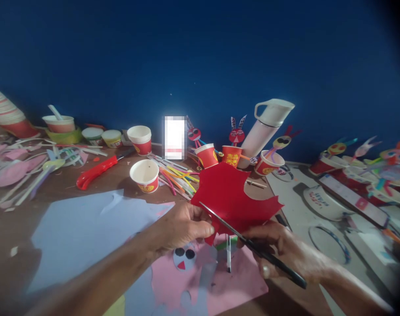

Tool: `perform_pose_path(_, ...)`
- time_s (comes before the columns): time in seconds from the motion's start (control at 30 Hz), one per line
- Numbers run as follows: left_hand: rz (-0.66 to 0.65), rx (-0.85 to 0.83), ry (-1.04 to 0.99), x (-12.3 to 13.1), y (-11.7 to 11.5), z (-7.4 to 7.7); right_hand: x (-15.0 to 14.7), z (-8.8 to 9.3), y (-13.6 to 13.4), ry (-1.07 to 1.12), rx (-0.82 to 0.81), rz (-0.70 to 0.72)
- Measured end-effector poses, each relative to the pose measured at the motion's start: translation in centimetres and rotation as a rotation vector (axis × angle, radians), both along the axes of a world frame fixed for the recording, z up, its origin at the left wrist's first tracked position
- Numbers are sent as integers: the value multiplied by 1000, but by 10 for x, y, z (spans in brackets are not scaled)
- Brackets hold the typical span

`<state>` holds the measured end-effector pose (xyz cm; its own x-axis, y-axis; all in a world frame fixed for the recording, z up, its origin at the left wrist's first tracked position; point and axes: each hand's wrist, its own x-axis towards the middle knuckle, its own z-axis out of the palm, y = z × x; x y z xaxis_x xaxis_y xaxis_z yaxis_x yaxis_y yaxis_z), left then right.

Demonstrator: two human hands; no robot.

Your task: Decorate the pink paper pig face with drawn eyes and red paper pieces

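Observation:
A sheet of red paper [228, 193] with cut-out curved edges is held up in front of me. My left hand [186, 224] pinches its lower left edge between thumb and fingers. In my right hand [279, 245] is a pair of black-handled scissors [262, 252], seen edge-on. Their long blade lies across the paper's lower part, its tip close to my left fingers. Beneath the hands is pink paper [242, 281] carrying a pale round face cut-out [184, 260] with black eyes. A pen [228, 256] lies on it.
Light blue paper [81, 232] covers the left front. Behind it are a red utility knife [97, 172], paper cups [144, 175] and colourful pipe cleaners [176, 175]. Decorated cup figures [232, 153] and a white thermos [262, 136] stand by the blue wall. A phone [354, 199] is at right.

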<state>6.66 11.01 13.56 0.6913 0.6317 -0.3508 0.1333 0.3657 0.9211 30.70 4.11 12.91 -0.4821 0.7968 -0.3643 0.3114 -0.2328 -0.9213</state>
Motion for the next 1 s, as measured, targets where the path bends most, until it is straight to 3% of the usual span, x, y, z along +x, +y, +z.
perform_pose_path(0.33, 29, 6, 92, 0, 0, -5, -1, 4, 4, -26, 20, 2)
perform_pose_path(0.63, 3, -25, 109, 1, 2, -3, 5, -5, 6, -36, 33, 44)
perform_pose_path(1.0, -103, -65, -30, 0, 4, -4, 19, 2, 14, 62, -32, 179)
